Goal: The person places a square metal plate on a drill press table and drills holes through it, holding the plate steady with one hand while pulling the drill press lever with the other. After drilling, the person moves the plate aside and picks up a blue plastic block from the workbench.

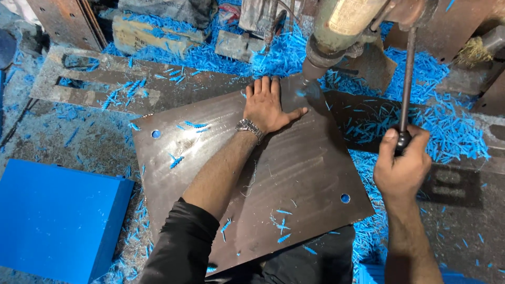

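Observation:
A large dark metal plate lies tilted on the work surface, with a round hole near its left corner and another near its right corner. My left hand rests flat on the plate's far corner, fingers spread, a metal watch on the wrist. Just right of that hand a drill press head comes down onto the plate, its bit blurred. My right hand is closed around the black knob of the long metal feed lever that hangs from the drill.
Blue plastic shavings cover the ground around the plate and lie scattered on it. A blue box sits at lower left. Rusty steel plates and blocks lie beyond the plate.

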